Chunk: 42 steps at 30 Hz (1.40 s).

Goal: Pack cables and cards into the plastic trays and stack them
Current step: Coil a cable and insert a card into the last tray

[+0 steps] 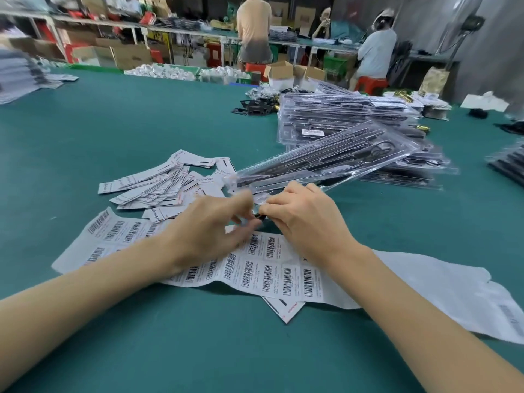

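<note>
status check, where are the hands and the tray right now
Both hands at near end of clear tray; right hand pinching it, left hand blurred, grip unclear. Tray tilted off table. Barcode sheet under hands, cards to the left.

Green desk [141, 123]: barcode label sheet [255, 268] near; loose cards [158, 182] left-centre; stacked plastic trays [348, 120] far right.
</note>
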Motion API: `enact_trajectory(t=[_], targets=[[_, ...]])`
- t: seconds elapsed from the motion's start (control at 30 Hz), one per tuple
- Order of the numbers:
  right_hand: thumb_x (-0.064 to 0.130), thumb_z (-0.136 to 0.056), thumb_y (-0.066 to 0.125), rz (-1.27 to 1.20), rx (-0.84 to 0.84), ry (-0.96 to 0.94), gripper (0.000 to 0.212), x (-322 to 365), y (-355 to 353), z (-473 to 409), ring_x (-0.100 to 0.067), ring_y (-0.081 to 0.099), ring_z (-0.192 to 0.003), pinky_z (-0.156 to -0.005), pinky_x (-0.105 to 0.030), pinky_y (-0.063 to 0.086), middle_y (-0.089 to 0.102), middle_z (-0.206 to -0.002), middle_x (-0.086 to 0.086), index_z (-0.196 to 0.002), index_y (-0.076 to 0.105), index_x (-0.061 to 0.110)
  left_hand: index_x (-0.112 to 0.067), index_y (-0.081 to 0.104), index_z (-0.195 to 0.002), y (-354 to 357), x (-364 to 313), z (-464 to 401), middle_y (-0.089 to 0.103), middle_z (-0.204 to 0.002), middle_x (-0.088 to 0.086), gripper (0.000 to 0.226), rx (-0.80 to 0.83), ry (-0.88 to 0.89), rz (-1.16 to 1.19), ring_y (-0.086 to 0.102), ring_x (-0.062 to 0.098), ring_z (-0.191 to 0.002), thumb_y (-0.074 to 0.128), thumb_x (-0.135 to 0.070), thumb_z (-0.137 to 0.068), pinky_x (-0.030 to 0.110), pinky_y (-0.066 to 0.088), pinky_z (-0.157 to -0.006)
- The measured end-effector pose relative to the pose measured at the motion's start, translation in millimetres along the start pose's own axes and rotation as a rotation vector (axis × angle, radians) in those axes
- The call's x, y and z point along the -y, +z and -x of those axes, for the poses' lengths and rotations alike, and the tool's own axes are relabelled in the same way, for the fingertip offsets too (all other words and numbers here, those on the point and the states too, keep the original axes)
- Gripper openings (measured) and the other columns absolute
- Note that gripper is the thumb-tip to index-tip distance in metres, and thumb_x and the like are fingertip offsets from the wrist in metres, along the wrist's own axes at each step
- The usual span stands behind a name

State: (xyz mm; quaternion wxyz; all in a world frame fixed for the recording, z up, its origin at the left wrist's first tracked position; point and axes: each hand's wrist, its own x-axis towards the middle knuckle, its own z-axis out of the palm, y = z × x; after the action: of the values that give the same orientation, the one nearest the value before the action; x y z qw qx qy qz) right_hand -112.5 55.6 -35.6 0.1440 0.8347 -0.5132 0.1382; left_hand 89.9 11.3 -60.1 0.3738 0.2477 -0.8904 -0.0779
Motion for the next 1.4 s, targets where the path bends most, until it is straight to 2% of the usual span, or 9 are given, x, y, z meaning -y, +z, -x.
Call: enact_trajectory(t=[0.17, 0.33, 0.47, 0.6, 0.77, 0.9, 1.07, 1.23, 1.4], targets=[[0.003, -0.096, 0.055, -0.062, -0.001, 0.102, 0.027, 5, 0, 0, -0.024, 0.058, -0.097, -0.069, -0.037, 0.054, 0.066, -0.128, 0.000, -0.105, 0.076, 0.018, -0.008, 0.072, -0.094, 2, -7, -5, 0.066, -0.078, 0.001, 0.006, 0.112, 0.165, -0.118, 0.057, 0.020, -0.065, 0.075, -0.009, -0.089, 0.038, 0.051, -0.052], [0.010, -0.099, 0.046, -0.011, -0.042, 0.196, 0.034, 13, 8, 10, -0.019, 0.053, -0.103, -0.085, -0.033, 0.028, 0.061, -0.105, 0.008, -0.115, 0.067, 0.032, -0.008, 0.075, -0.103, 3, -6, -1, 0.075, -0.094, 0.005, 0.012, 0.117, 0.168, -0.173, 0.071, 0.027, -0.075, 0.069, -0.011, -0.093, 0.040, 0.058, -0.057], [0.000, -0.096, 0.048, -0.146, -0.002, 0.302, 0.041, 13, 9, 15, -0.029, 0.058, -0.102, -0.087, -0.041, 0.045, 0.064, -0.115, -0.006, -0.123, 0.070, 0.022, -0.008, 0.077, -0.104, 5, -10, -8, 0.077, -0.094, 0.004, 0.019, 0.114, 0.134, -0.233, 0.073, 0.026, -0.074, 0.077, -0.004, -0.085, 0.039, 0.059, -0.055], [-0.006, -0.094, 0.049, -0.243, -0.019, 0.350, 0.047, 4, 8, 22, -0.031, 0.063, -0.109, -0.092, -0.044, 0.050, 0.066, -0.126, -0.008, -0.132, 0.065, 0.017, -0.005, 0.074, -0.115, 14, -16, -14, 0.076, -0.109, 0.007, 0.040, 0.133, 0.154, -0.340, 0.074, 0.029, -0.098, 0.080, 0.007, -0.077, 0.045, 0.063, -0.068], [0.002, -0.101, 0.048, -0.216, -0.067, 0.373, 0.038, -6, 12, 22, -0.024, 0.060, -0.118, -0.100, -0.043, 0.043, 0.069, -0.122, 0.002, -0.132, 0.061, 0.021, -0.015, 0.052, -0.143, 29, -13, -26, 0.059, -0.140, -0.002, 0.053, 0.185, 0.082, -0.347, 0.062, 0.020, -0.117, 0.058, 0.003, -0.093, 0.036, 0.057, -0.086], [0.011, -0.103, 0.048, -0.112, 0.070, 0.356, 0.049, -19, 10, 24, -0.025, 0.043, -0.134, -0.106, -0.038, 0.041, 0.049, -0.150, 0.000, -0.149, 0.046, 0.028, -0.023, 0.050, -0.144, 31, -8, -33, 0.057, -0.137, -0.009, 0.040, 0.286, 0.018, -0.378, 0.066, 0.024, -0.104, 0.046, -0.014, -0.105, 0.041, 0.055, -0.082], [0.015, -0.100, 0.046, 0.102, 0.097, 0.360, 0.061, -29, 5, 25, -0.021, 0.041, -0.130, -0.098, -0.040, 0.033, 0.054, -0.136, 0.001, -0.149, 0.031, 0.047, -0.020, 0.060, -0.137, 25, -12, -31, 0.063, -0.131, -0.010, 0.035, 0.234, 0.002, -0.318, 0.068, 0.025, -0.096, 0.042, -0.022, -0.107, 0.043, 0.055, -0.074], [0.015, -0.099, 0.046, 0.126, 0.046, 0.284, 0.057, -21, -1, 29, -0.020, 0.051, -0.109, -0.087, -0.037, 0.032, 0.064, -0.118, 0.014, -0.144, 0.038, 0.049, -0.015, 0.066, -0.132, 16, -14, -25, 0.070, -0.128, -0.001, 0.032, 0.223, 0.016, -0.192, 0.071, 0.029, -0.098, 0.057, -0.016, -0.101, 0.045, 0.057, -0.076], [0.010, -0.090, 0.064, 0.064, -0.009, 0.247, 0.052, -1, -6, 44, -0.022, 0.061, -0.079, -0.075, -0.036, 0.036, 0.072, -0.088, 0.010, -0.132, 0.054, 0.038, -0.011, 0.075, -0.115, 3, -15, -18, 0.076, -0.108, 0.005, 0.024, 0.207, 0.046, -0.140, 0.073, 0.029, -0.089, 0.068, -0.007, -0.093, 0.045, 0.060, -0.071]])
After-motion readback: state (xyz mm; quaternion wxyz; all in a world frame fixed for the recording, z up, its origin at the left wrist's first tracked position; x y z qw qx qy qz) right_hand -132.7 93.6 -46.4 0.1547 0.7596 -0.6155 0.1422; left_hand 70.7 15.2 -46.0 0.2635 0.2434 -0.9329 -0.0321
